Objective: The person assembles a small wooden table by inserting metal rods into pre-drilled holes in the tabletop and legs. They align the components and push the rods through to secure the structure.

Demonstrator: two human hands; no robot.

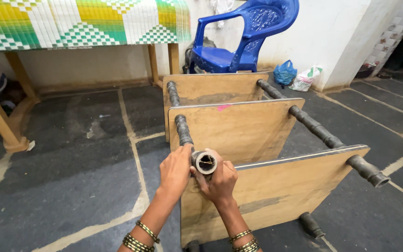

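Tan wooden boards point(239, 128), black poles point(316, 127), blue chair point(243, 37), green-yellow-white checked cloth point(80, 21), seemingly grey stone floor point(71, 158).

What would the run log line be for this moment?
left hand: grips dark pole | right hand: grips pole end | nearest wooden board: on edge

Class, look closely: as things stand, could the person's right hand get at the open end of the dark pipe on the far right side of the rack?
Probably not without letting go: the right hand grips the near pipe end, and the nearest wooden board spans the gap to the far right pipe end.
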